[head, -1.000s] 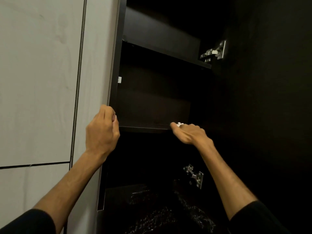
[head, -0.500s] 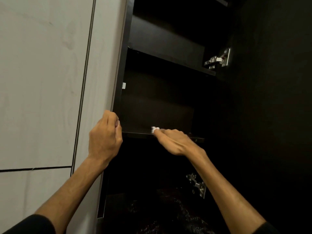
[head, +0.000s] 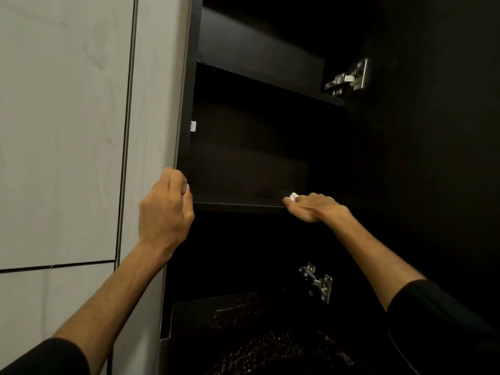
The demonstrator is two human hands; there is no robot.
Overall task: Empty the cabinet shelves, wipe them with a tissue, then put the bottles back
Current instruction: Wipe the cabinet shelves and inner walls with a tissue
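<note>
Tissue small white wad, mostly hidden, pinched under right hand fingertips on dark shelf front edge. Left hand curled round cabinet side edge. Interior too dark, bottles not made out.

The cabinet interior is dark brown-black, the wall panels at left pale grey with faint streaks, the tissue white, the hinges silver, the sleeves black.
</note>
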